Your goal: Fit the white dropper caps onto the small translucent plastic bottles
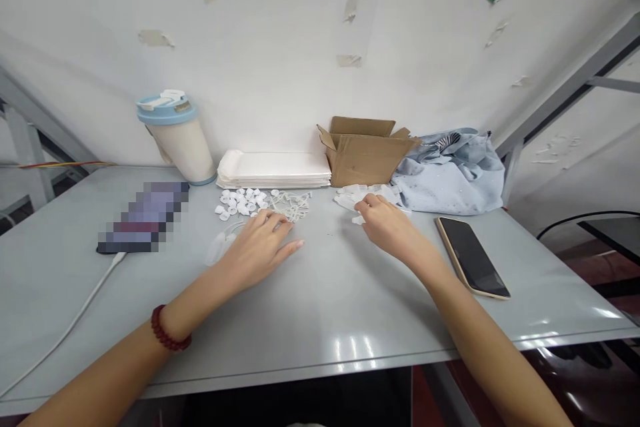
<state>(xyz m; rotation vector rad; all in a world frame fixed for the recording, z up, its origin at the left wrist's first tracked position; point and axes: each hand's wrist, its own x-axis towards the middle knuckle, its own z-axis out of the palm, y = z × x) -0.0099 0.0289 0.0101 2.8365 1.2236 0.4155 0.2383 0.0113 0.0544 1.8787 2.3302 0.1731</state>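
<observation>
My left hand rests low over the table with its thumb stretched out and its fingers spread, holding nothing that I can see. Its fingertips are by a tangle of thin whitish loops. Left of the loops lies a heap of small white round caps. Clear plastic pieces with a thin cord lie partly hidden beside my left hand. My right hand is at a pile of translucent white flat pieces, its fingers curled and pressed together. What they grip is mostly hidden; a whitish bit shows under the fingertips.
Behind the small parts stand a stack of white flat packs and an open cardboard box. A light blue cloth lies at the right, a phone before it. Left are a lidded cup and a phone on a cable.
</observation>
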